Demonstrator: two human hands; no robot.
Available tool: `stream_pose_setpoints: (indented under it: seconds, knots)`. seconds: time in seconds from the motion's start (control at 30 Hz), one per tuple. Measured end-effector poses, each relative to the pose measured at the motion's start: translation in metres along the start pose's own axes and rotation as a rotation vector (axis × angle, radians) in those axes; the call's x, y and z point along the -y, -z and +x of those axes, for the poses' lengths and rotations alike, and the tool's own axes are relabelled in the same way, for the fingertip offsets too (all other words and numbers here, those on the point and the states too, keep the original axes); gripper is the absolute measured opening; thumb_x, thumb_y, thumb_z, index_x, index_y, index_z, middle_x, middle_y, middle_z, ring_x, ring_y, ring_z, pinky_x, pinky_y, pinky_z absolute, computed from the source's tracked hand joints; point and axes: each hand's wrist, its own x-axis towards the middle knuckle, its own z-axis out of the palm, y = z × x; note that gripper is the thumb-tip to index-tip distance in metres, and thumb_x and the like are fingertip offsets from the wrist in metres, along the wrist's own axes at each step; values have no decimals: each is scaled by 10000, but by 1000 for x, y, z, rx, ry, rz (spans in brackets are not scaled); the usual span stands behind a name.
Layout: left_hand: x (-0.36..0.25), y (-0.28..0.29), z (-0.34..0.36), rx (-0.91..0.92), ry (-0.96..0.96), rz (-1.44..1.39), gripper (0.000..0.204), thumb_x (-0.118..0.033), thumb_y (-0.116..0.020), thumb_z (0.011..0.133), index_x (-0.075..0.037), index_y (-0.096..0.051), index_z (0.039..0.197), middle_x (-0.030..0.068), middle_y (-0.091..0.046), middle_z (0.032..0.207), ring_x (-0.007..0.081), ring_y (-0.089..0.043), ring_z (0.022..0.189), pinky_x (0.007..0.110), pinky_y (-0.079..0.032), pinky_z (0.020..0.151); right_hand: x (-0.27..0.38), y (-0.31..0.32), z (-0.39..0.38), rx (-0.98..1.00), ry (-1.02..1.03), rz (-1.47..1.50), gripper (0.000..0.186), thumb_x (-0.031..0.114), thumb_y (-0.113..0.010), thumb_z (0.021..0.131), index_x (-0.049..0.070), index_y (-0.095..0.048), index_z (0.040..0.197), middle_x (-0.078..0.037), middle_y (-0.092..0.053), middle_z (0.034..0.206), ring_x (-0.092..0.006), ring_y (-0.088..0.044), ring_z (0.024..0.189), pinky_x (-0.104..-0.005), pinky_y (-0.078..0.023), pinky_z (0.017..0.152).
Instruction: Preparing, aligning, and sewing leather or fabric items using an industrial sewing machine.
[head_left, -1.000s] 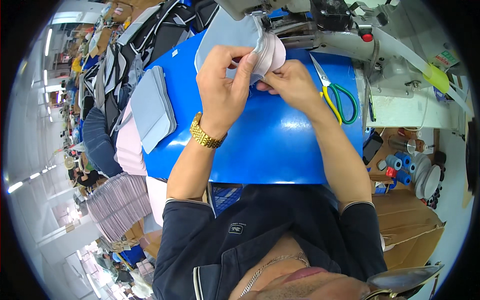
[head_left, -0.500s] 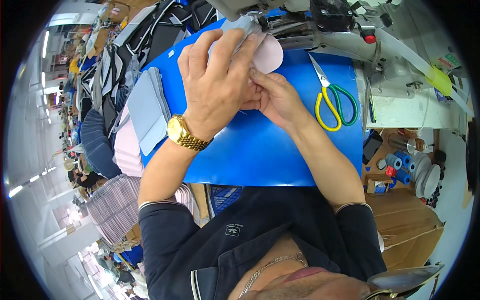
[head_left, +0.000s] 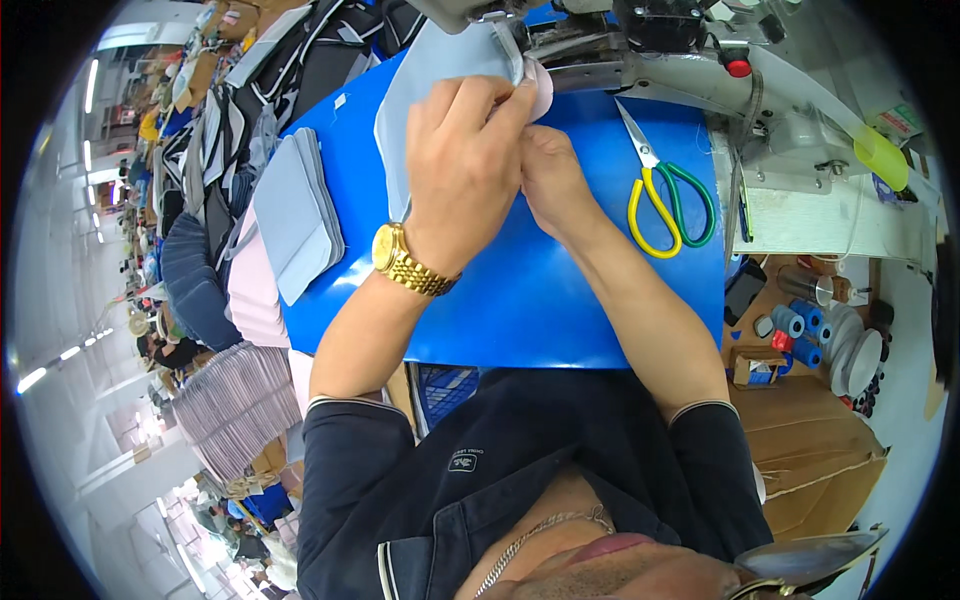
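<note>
A light grey-blue fabric piece (head_left: 440, 62) lies under the head of the sewing machine (head_left: 585, 60), with a pink layer (head_left: 541, 92) showing at its right edge. My left hand (head_left: 462, 165), a gold watch on its wrist, is closed on the near edge of this fabric, thumb and fingers bent together. Close beside it, my right hand (head_left: 556, 182) is curled in a pinch at the same edge; its fingertips are partly hidden behind the left hand. To the right rest scissors (head_left: 655, 205) with one yellow and one green handle, points away from me.
A stack of grey-blue fabric pieces (head_left: 297, 215) lies on the left of the blue work surface (head_left: 540, 310), with pink pieces (head_left: 255, 280) beside it. Farther left are dark and striped fabric stacks. Blue thread spools (head_left: 805, 320) and a cardboard box (head_left: 820, 440) are at the right.
The fabric has swung out flatter to the left of the machine, and less pink shows. My left hand has shifted right and nearer to me; its fingers are drawn in. The right hand has closed more.
</note>
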Motion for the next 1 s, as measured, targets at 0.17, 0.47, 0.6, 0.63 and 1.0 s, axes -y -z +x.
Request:
stream_pose_setpoints:
  seconds: [0.17, 0.47, 0.6, 0.63, 1.0]
  knots:
    - [1, -9, 17, -57, 36, 71, 182, -70, -750, 859, -80, -788, 1037, 58, -673, 949, 270, -617, 877, 391, -486, 755, 15, 1, 8, 20, -7, -10, 364, 279, -526, 1100, 16, -708, 927, -67, -704, 841, -145, -671, 719, -302, -581, 683]
    - [-10, -6, 31, -23, 153, 24, 101, -130, -764, 881, -50, -784, 939, 94, -689, 945, 309, -658, 871, 400, -531, 774, 63, 6, 0, 56, -72, -263, 319, 250, -581, 1049, 6, -696, 879, -43, -650, 720, -116, -614, 611, -296, -559, 594]
    - [-12, 8, 21, -2, 178, -193, 112, -105, -724, 883, -29, -773, 949, 132, -705, 1052, 319, -654, 948, 409, -542, 797, 90, 15, -3, 51, -92, -401, 309, 244, -605, 1030, 49, -631, 792, 11, -558, 711, -73, -576, 647, -261, -555, 599]
    - [-11, 11, 19, -23, 166, -173, 122, -92, -723, 882, -26, -776, 970, 136, -710, 1061, 313, -660, 948, 403, -543, 808, 94, 15, -3, 60, -76, -403, 304, 237, -607, 1028, 50, -627, 789, 13, -558, 712, -72, -575, 644, -260, -557, 602]
    - [-7, -4, 6, -89, 315, -379, 211, -46, -718, 896, -18, -794, 1091, 134, -759, 1128, 255, -739, 975, 320, -574, 864, 107, 6, -6, 9, 112, -680, 296, 198, -632, 1003, 18, -624, 769, 1, -616, 692, -74, -588, 614, -260, -521, 587]
